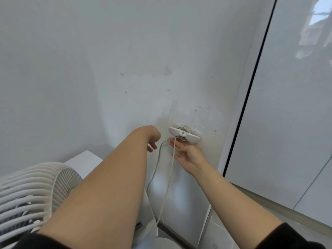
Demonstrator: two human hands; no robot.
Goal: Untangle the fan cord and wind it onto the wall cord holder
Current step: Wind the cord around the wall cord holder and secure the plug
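This looks like a room in a home. A white cord holder [183, 134] is stuck to a scuffed, painted wall [89, 69]. Below and left of the holder stands a white fan [36, 191]. Glossy white panels [287, 123] rise right of it, and a grey tiled floor [215, 236] lies below it.

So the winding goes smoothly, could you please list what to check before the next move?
1. Cord holder on wall: ok.
2. Cord already wound round it: ok.
3. Hanging cord free of knots: ok where visible.
4. Right hand gripping cord: not ok, open; cord crosses its fingers.
5. Left hand holding cord: not ok, empty.
6. Cord's lower end by the fan: cannot tell, hidden.
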